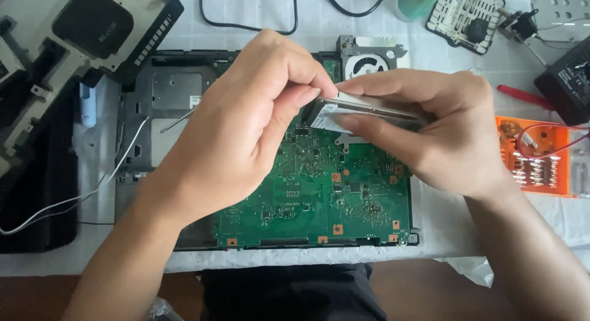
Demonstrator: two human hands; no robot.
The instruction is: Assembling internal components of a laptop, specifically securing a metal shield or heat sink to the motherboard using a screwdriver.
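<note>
While a white cloth-covered worktable [452, 225] fills most of the frame, an opened black laptop base [161, 96] lies at its centre with a large green circuit board [319, 192] seated in its right half. At the upper left rests a grey and black plastic laptop cover panel [74, 44]. An orange plastic tray of screwdriver bits [534, 161] sits at the right edge, and a silver cooling fan [367, 61] shows above the board. Over the middle of the board, both hands hold a flat silver metal drive [362, 109] tilted in the air: the right hand [445, 133] clasps its right end between thumb and fingers, and the left hand [243, 121] pinches its left corner with thumb and fingertips.
</note>
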